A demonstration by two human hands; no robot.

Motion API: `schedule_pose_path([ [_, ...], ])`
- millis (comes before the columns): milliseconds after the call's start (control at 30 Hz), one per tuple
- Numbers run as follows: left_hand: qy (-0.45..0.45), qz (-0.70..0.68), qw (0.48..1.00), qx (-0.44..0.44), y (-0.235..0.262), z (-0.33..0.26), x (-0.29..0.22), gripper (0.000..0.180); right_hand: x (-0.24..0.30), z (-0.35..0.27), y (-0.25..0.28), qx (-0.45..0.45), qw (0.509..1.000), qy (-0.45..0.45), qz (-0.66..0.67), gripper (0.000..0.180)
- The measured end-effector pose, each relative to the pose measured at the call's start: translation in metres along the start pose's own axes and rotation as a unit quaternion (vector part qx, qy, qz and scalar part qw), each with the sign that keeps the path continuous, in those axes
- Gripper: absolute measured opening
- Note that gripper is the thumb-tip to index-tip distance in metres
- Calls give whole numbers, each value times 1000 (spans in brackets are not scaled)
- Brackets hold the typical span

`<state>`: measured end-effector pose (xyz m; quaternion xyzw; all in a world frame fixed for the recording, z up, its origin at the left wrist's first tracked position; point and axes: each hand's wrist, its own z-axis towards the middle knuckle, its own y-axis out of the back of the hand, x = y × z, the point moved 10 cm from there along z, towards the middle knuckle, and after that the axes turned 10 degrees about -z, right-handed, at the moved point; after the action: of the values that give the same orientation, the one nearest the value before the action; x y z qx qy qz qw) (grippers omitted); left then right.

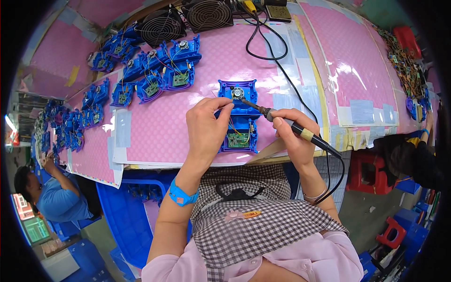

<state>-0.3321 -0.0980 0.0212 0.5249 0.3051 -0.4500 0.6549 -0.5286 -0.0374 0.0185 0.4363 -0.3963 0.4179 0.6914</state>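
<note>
A soldering iron (pixel 300 130) with a dark handle and yellow band sits in my right hand (pixel 297 136), its tip touching near a round silver speaker (pixel 238 93). That speaker is set in the upper half of an opened blue plastic housing (pixel 252 87). In the lower half lies a green circuit board (pixel 238 138), joined to the upper half by thin coloured wires. My left hand (pixel 208 123) pinches thumb and forefinger together beside the speaker, on what looks like a thin wire; the fingertips partly hide it.
Several more opened blue housings (pixel 178 77) stand in rows at the left. Two black fans (pixel 206 16) line the back edge. The iron's black cable (pixel 300 96) crosses the table. A blue bin (pixel 120 225) is below the edge; a person (pixel 61 192) works at far left.
</note>
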Motion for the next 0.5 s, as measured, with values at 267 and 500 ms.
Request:
schedule_pose_path([
  [267, -4, 11, 1000, 22, -4, 2, 0, 10, 1, 0, 1, 3, 1000, 2, 4, 14],
  [500, -23, 28, 999, 32, -8, 3, -1, 10, -1, 1, -3, 9, 1000, -10, 2, 14],
])
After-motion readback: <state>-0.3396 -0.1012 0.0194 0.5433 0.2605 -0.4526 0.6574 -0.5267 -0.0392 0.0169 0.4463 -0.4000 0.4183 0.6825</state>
